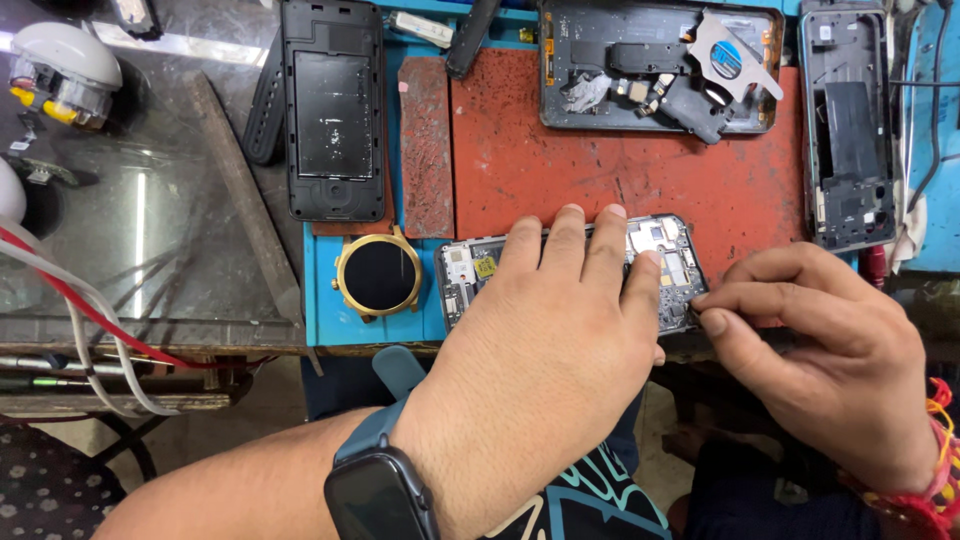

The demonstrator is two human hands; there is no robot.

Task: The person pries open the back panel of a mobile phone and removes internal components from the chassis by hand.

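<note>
At the near edge of the worktop, an opened phone was laid with its long axis running from 9 to 3 o'clock, its circuit boards exposed. It was pressed down by the left hand, spread flat over its middle, nothing being gripped. The right hand was pinched shut at the phone's 3 o'clock end; whether a tool was held could not be told. A gold-rimmed watch was seen at 9 o'clock.
</note>
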